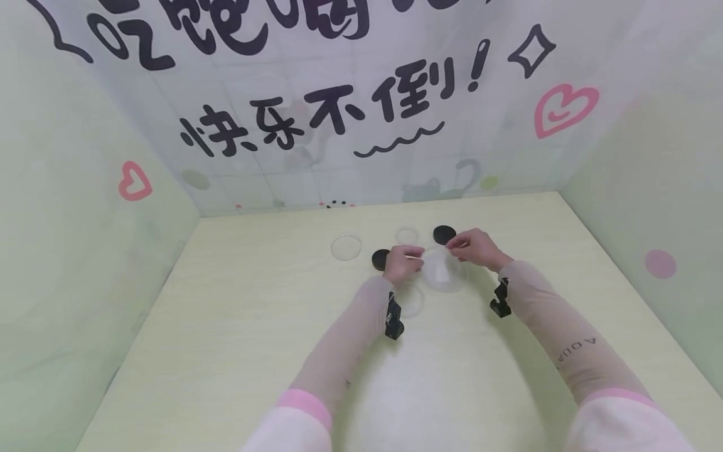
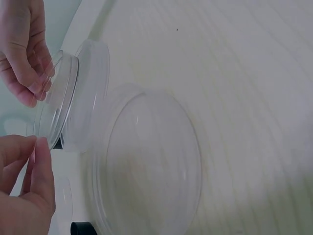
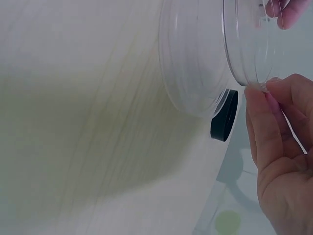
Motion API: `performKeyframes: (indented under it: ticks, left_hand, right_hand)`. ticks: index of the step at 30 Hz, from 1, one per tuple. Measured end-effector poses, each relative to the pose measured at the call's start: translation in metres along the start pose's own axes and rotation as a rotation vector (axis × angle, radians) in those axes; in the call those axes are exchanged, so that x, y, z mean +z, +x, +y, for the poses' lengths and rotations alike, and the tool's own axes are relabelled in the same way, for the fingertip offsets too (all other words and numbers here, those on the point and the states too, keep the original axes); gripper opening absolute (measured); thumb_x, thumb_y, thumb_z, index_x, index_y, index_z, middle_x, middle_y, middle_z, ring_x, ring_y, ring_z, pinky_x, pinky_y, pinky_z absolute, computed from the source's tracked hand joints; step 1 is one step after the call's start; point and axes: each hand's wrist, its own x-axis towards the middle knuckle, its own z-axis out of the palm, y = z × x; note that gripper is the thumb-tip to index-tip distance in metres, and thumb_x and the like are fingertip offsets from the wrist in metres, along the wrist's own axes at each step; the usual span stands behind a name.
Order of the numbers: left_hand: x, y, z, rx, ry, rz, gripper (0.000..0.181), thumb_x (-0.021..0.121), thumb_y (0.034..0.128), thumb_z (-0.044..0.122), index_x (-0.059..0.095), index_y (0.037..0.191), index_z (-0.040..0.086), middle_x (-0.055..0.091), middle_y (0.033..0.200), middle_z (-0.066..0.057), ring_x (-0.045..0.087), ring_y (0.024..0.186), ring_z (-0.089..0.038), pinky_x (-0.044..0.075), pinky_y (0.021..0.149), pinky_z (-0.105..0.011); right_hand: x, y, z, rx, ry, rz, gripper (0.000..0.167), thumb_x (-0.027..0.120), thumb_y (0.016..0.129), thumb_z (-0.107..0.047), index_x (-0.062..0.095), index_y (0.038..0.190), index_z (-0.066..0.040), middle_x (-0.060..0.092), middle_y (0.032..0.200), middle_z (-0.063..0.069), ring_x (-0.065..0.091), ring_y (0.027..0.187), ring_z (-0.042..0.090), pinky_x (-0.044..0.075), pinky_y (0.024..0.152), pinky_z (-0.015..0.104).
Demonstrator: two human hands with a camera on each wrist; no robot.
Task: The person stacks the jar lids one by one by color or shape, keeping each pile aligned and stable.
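Clear round dish [image 2: 57,105] hangs between both hands, above the surface [image 1: 226,351] and over another transparent dish [image 3: 190,58]; whether the two touch, I cannot tell. The left hand [image 1: 403,263] and the right hand [image 1: 477,247] each pinch its rim, fingers closed down to the thin edge, probably because a grip on either side steadies it and leaves its flat face uncovered. One black disc [image 1: 444,235] sits near the right hand, perhaps for easy reach.

On the worktop [image 1: 198,351], one disc [image 1: 380,259] lies between a left dish [image 1: 346,248] and a right dish [image 1: 445,286], another disc [image 1: 444,235] behind the latter.
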Motion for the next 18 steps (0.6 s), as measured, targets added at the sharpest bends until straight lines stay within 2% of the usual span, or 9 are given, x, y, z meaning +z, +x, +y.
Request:
performKeyframes:
  ticks: [6,7,10,12,13,14,17,18]
  left_hand:
    - [0.006,-0.001,0.0,-0.005,-0.006,0.002,0.031,0.06,0.0744,-0.008,0.063,0.105,-0.001,0.064,0.098,-0.014,0.063,0.083,-0.019,0.051,0.061,-0.019]
    - [0.014,0.018,-0.024,0.022,0.003,0.009,0.031,0.061,0.074,-0.005,0.064,0.104,0.001,0.065,0.097,-0.012,0.063,0.083,-0.018,0.051,0.061,-0.019]
    - [0.018,0.022,-0.028,0.022,0.057,0.021,0.032,0.061,0.0743,-0.004,0.064,0.106,0.004,0.065,0.098,-0.009,0.063,0.086,-0.018,0.051,0.067,-0.022]
    - [0.029,0.052,-0.066,0.067,0.076,0.035,0.033,0.063,0.0724,-0.001,0.066,0.104,0.009,0.066,0.095,-0.005,0.063,0.083,-0.014,0.051,0.065,-0.022]
    - [0.038,0.073,-0.09,0.075,0.094,0.04,0.034,0.065,0.072,0.002,0.066,0.104,0.012,0.066,0.094,-0.003,0.063,0.082,-0.014,0.051,0.065,-0.023]
    - [0.039,0.074,-0.093,0.066,0.094,0.034,0.035,0.066,0.072,0.002,0.066,0.104,0.014,0.066,0.093,-0.001,0.062,0.081,-0.013,0.051,0.065,-0.023]
    - [0.066,0.144,-0.178,0.124,0.079,0.034,0.035,0.072,0.0677,0.01,0.067,0.098,0.027,0.065,0.086,0.01,0.061,0.074,-0.004,0.049,0.06,-0.021]
    - [0.072,0.156,-0.193,0.112,0.083,0.031,0.036,0.073,0.0672,0.013,0.067,0.098,0.03,0.065,0.086,0.012,0.061,0.075,-0.003,0.05,0.062,-0.022]
  right_hand:
    - [-0.003,0.001,0.01,0.017,-0.008,0.018,0.02,0.058,0.082,0.001,0.061,0.099,0.01,0.062,0.096,0.022,0.06,0.079,0.025,0.052,0.066,0.028]
    - [-0.003,0.001,0.011,0.022,-0.002,0.023,0.02,0.058,0.082,0.0,0.061,0.099,0.009,0.062,0.095,0.022,0.06,0.079,0.025,0.052,0.066,0.028]
    - [-0.002,0.0,0.014,0.039,0.022,0.033,0.02,0.058,0.082,-0.001,0.061,0.099,0.01,0.062,0.095,0.022,0.06,0.08,0.025,0.052,0.066,0.027]
    - [-0.001,0.0,0.014,0.05,0.036,0.034,0.021,0.058,0.082,-0.002,0.06,0.1,0.01,0.062,0.094,0.022,0.059,0.081,0.026,0.052,0.066,0.027]
    - [0.0,-0.001,0.014,0.058,0.04,0.035,0.021,0.058,0.083,-0.002,0.06,0.1,0.01,0.062,0.094,0.022,0.059,0.081,0.027,0.052,0.066,0.026]
    - [0.0,-0.001,0.014,0.064,0.043,0.034,0.021,0.058,0.083,-0.002,0.06,0.1,0.01,0.062,0.094,0.022,0.059,0.081,0.027,0.052,0.066,0.026]
    - [0.001,-0.002,0.017,0.074,0.044,0.03,0.021,0.058,0.083,-0.002,0.059,0.1,0.01,0.061,0.094,0.022,0.059,0.081,0.027,0.052,0.066,0.026]
    - [0.002,-0.002,0.018,0.082,0.045,0.03,0.021,0.057,0.083,-0.002,0.059,0.1,0.01,0.061,0.095,0.022,0.059,0.081,0.027,0.052,0.066,0.026]
